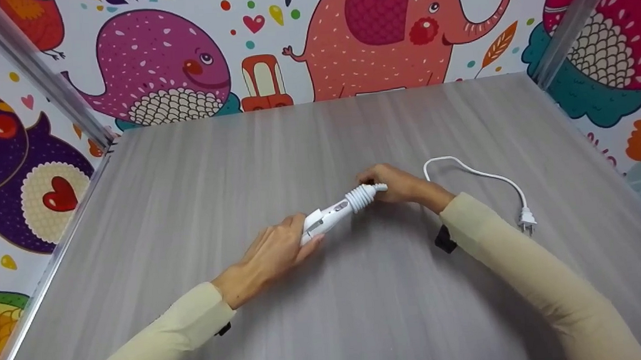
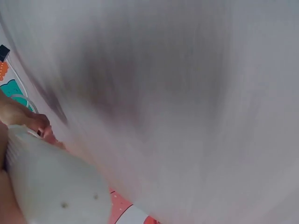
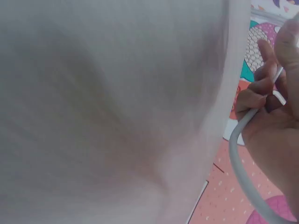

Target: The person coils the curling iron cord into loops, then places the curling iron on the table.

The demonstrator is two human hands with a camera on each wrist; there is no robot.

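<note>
My left hand (image 1: 273, 247) grips a slim white hair iron (image 1: 329, 217) by its lower part, the thumb along its near side. It is held tilted, its handle end pointing up and right. Several turns of white power cord (image 1: 361, 198) wrap that end. Close beside the coils, my right hand (image 1: 396, 183) has its fingers curled round the cord, as the right wrist view shows with the cord (image 3: 239, 163) running out below the fingers. The loose length trails right to a two-prong plug (image 1: 527, 217). In the left wrist view the iron's white body (image 2: 60, 182) looms large and blurred.
A grey wood-grain table (image 1: 231, 169) lies under both hands. Walls with printed cartoon animals (image 1: 163, 61) stand behind it and at the sides, with metal posts (image 1: 41, 69) at the corners. Both forearms wear pale sleeves (image 1: 526, 267).
</note>
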